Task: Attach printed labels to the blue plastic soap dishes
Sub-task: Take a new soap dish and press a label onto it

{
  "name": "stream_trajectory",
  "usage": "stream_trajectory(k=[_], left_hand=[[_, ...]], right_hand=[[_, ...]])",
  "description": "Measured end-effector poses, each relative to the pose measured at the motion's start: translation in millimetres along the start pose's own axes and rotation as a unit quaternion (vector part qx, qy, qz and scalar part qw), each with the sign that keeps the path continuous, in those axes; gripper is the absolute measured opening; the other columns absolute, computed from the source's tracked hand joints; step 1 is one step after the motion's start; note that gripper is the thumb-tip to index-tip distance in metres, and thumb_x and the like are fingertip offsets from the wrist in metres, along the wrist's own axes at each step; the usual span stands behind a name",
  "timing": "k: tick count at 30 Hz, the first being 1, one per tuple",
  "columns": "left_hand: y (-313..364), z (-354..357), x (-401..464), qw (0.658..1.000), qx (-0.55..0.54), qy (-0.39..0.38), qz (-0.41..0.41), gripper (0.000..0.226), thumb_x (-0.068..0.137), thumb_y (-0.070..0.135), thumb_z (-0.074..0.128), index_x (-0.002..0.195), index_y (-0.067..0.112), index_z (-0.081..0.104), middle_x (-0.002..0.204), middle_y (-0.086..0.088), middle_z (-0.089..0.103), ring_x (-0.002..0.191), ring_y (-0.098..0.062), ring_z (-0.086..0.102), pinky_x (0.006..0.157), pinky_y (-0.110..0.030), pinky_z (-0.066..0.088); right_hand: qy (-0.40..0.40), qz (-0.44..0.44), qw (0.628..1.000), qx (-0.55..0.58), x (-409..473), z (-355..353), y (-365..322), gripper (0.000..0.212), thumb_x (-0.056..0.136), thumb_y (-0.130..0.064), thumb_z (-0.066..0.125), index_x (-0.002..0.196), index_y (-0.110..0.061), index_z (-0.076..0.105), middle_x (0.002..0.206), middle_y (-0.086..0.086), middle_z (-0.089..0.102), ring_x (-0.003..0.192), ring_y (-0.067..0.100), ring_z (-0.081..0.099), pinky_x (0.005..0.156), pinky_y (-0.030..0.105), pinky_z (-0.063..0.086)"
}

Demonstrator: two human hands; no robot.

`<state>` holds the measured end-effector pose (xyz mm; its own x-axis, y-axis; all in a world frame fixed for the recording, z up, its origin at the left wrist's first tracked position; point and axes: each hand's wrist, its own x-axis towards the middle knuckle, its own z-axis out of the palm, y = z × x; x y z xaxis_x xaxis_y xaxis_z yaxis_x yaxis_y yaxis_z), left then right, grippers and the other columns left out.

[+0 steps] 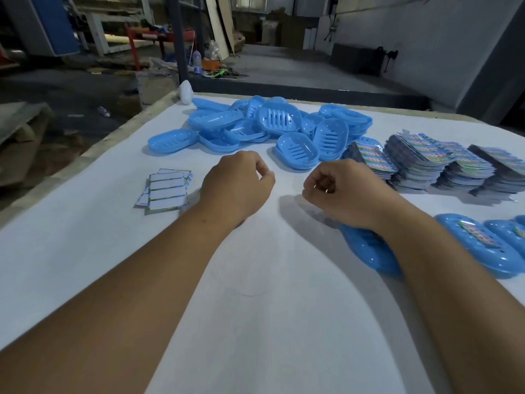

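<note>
While both forearms reach out over the white-covered table (pixel 85 251), the left hand (pixel 237 186) hovers with fingers (pixel 262 169) curled loosely and nothing visible in them. The right hand (pixel 341 191) is curled into a fist; whether it pinches anything I cannot tell. Beneath the right wrist lies a blue oval plastic soap dish (pixel 369 251). A heap of unlabelled blue slotted soap dishes (pixel 270 123) sits beyond the hands, stacks of colourful printed labels (pixel 431 163) to the right, and small white paper slips (pixel 166 190) to the left.
</note>
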<state>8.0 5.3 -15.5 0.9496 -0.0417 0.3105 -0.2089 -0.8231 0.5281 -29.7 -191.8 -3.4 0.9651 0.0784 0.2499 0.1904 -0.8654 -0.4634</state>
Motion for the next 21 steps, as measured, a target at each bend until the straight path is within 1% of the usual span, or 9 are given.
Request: stream_trajectory(k=[3, 6, 8, 10, 12, 14, 17, 19, 21], left_hand=[[5.8, 4.1, 2.2, 0.999, -0.030, 0.000, 0.023, 0.013, 0.092, 0.034, 0.059, 0.095, 0.027, 0.069, 0.094, 0.007, 0.069, 0.089, -0.017, 0.063, 0.082, -0.035, 0.053], [19.2, 12.2, 12.8, 0.998, -0.035, 0.007, 0.058, 0.015, 0.093, 0.030, 0.059, 0.100, 0.023, 0.071, 0.102, 0.005, 0.070, 0.096, -0.018, 0.062, 0.086, -0.037, 0.053], [31.0, 19.0, 23.2, 0.998, -0.031, 0.007, 0.061, 0.017, 0.092, 0.028, 0.059, 0.101, 0.023, 0.072, 0.103, 0.005, 0.071, 0.099, -0.019, 0.063, 0.088, -0.039, 0.054], [42.4, 26.1, 33.3, 0.998, -0.020, -0.002, 0.065, 0.018, 0.091, 0.027, 0.059, 0.100, 0.022, 0.074, 0.102, 0.002, 0.073, 0.100, -0.022, 0.063, 0.088, -0.040, 0.054], [52.2, 33.5, 42.3, 0.997, 0.004, -0.016, 0.076, 0.020, 0.091, 0.029, 0.059, 0.097, 0.020, 0.076, 0.100, 0.000, 0.073, 0.101, -0.024, 0.063, 0.088, -0.040, 0.054], [58.8, 40.1, 49.5, 0.996, 0.028, -0.022, 0.079, 0.021, 0.092, 0.034, 0.060, 0.096, 0.021, 0.076, 0.100, 0.001, 0.073, 0.101, -0.024, 0.062, 0.087, -0.039, 0.053], [63.1, 48.6, 57.1, 0.997, 0.046, -0.020, 0.063, 0.025, 0.093, 0.045, 0.061, 0.103, 0.026, 0.074, 0.106, 0.001, 0.070, 0.107, -0.023, 0.059, 0.090, -0.038, 0.050], [63.7, 52.3, 59.2, 0.997, 0.050, -0.010, 0.055, 0.024, 0.094, 0.045, 0.059, 0.104, 0.028, 0.073, 0.107, 0.001, 0.070, 0.108, -0.023, 0.058, 0.091, -0.039, 0.047], [64.0, 54.0, 59.5, 0.998, 0.030, -0.005, 0.046, 0.021, 0.094, 0.040, 0.058, 0.103, 0.027, 0.073, 0.104, 0.001, 0.070, 0.107, -0.023, 0.058, 0.091, -0.039, 0.048]], right_hand=[[-0.014, 0.000, 1.000, -0.003, -0.1, 1.9, 2.7, 0.005, 0.085, -0.037, 0.070, 0.081, -0.033, 0.069, 0.074, -0.015, 0.069, 0.072, -0.001, 0.062, 0.065, 0.022, 0.048], [-0.012, -0.005, 1.000, 0.000, 0.0, 3.3, 3.3, 0.005, 0.085, -0.037, 0.071, 0.081, -0.034, 0.069, 0.073, -0.016, 0.069, 0.071, -0.002, 0.061, 0.064, 0.021, 0.045], [-0.002, -0.013, 1.000, 0.015, -0.2, 2.2, 3.9, 0.005, 0.085, -0.034, 0.071, 0.080, -0.034, 0.069, 0.071, -0.016, 0.068, 0.069, -0.002, 0.060, 0.062, 0.018, 0.043], [0.005, -0.022, 0.999, 0.026, -1.1, 1.2, 4.0, 0.006, 0.085, -0.031, 0.071, 0.080, -0.034, 0.070, 0.069, -0.016, 0.067, 0.067, -0.004, 0.059, 0.058, 0.010, 0.040], [0.010, -0.025, 0.999, 0.034, -2.0, 0.3, 3.8, 0.007, 0.086, -0.028, 0.071, 0.080, -0.031, 0.071, 0.069, -0.013, 0.068, 0.066, -0.001, 0.059, 0.059, 0.011, 0.042], [0.014, -0.023, 0.999, 0.040, -2.8, -1.2, 3.6, 0.007, 0.086, -0.027, 0.071, 0.080, -0.029, 0.073, 0.070, -0.010, 0.070, 0.066, 0.003, 0.060, 0.062, 0.016, 0.046], [0.027, -0.015, 0.999, 0.042, -2.7, -4.4, 5.6, 0.008, 0.087, -0.027, 0.069, 0.081, -0.028, 0.073, 0.074, -0.010, 0.071, 0.071, 0.007, 0.063, 0.070, 0.024, 0.051], [0.039, -0.014, 0.998, 0.040, -2.4, -5.8, 7.4, 0.009, 0.088, -0.028, 0.069, 0.080, -0.029, 0.072, 0.074, -0.011, 0.071, 0.072, 0.006, 0.064, 0.069, 0.022, 0.051], [0.045, -0.011, 0.998, 0.037, -1.7, -6.4, 9.0, 0.010, 0.088, -0.029, 0.068, 0.078, -0.030, 0.071, 0.074, -0.013, 0.070, 0.073, 0.004, 0.063, 0.066, 0.017, 0.048]])
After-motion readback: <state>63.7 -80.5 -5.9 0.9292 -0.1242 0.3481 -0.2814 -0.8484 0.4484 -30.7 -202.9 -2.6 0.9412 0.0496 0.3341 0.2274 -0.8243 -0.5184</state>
